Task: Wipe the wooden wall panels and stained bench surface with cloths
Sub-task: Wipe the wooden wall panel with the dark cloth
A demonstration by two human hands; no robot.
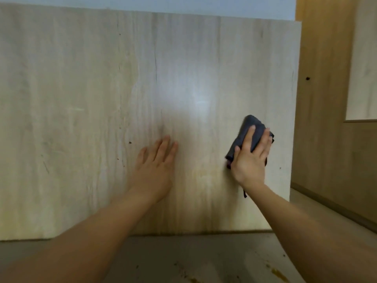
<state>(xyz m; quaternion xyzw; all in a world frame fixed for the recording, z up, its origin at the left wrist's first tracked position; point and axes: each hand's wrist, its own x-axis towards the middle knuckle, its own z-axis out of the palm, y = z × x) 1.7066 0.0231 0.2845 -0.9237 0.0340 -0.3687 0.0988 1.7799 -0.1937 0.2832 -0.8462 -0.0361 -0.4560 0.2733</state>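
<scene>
We press the cloth (250,135) flat against the panel (102,99) with the right hand (250,160), fingers spread over it, near the panel's right edge; the left hand (157,168) lies open and empty on the wood, bracing. We judge the stroke goes best with even palm pressure along the grain, overlapping passes toward the dull patch between the hands. Below, the counter (204,260) shows brown stains, not yet wiped; nothing blocks the panel

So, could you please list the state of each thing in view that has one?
Pale wooden wall panel: upright, scuffed.
Dark grey cloth: bunched, pressed against the panel.
Right hand: flat on the cloth.
Left hand: open, flat on the panel.
Grey bench surface: brown-stained.
</scene>
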